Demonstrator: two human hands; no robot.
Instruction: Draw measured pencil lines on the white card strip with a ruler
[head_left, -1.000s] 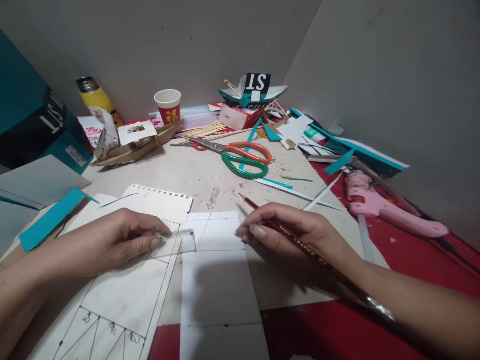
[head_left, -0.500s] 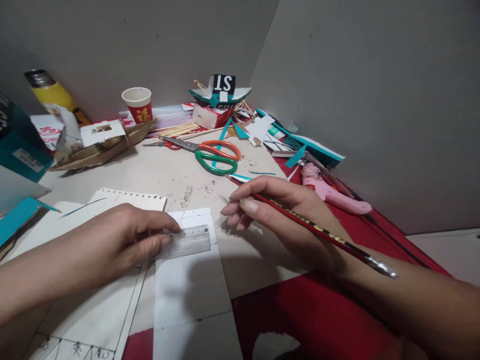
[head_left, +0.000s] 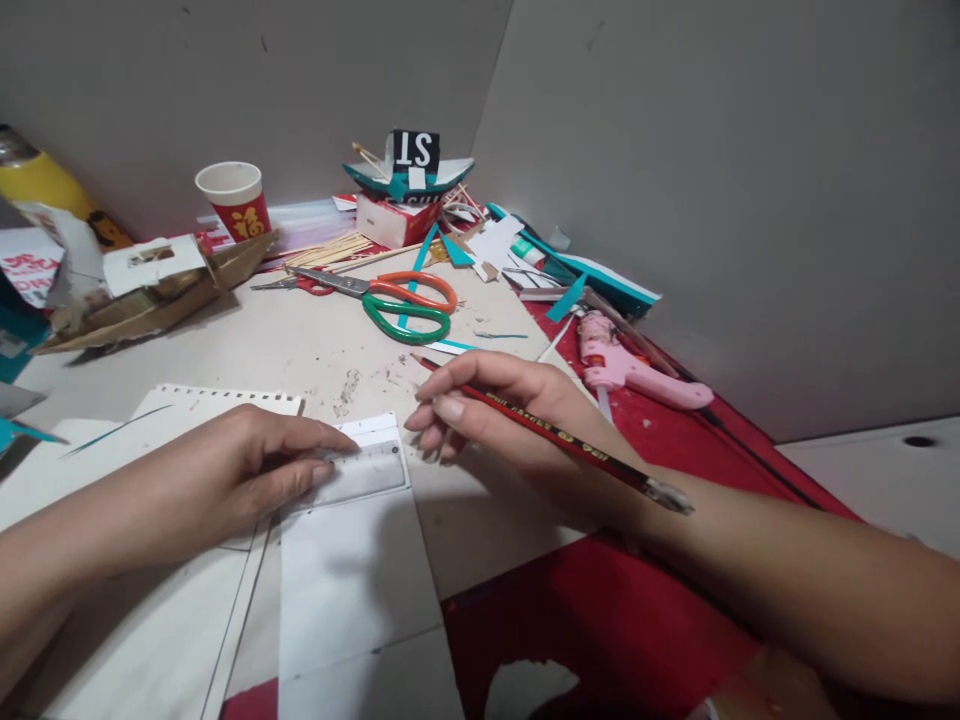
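My left hand (head_left: 262, 465) grips a clear plastic ruler (head_left: 367, 472) between thumb and fingers, and the ruler lies across the upper part of a white paper strip (head_left: 360, 575). Thin drawn lines cross the strip. In my right hand (head_left: 487, 410) is a red and black pencil (head_left: 547, 425), its sharpened tip pointing up and left, away from the paper. Partly beneath my left forearm is a sheet of notebook paper (head_left: 172, 610) with a torn, perforated top edge. Scissors (head_left: 405, 300) with one orange and one green handle lie beyond my right hand.
A cardboard boat (head_left: 150, 310) and a red paper cup (head_left: 234, 200) stand at the back left. A small teal boat (head_left: 409, 178) rests on a box (head_left: 394, 220). A pink glue gun (head_left: 637, 370) lies on the red cloth (head_left: 570, 620) at right. Thin sticks (head_left: 330, 252) lie behind the scissors.
The view has shifted a little to the right, so things appear further left. The ruler now lies flatter on the strip. The pencil stays in my right hand, clear of the paper.
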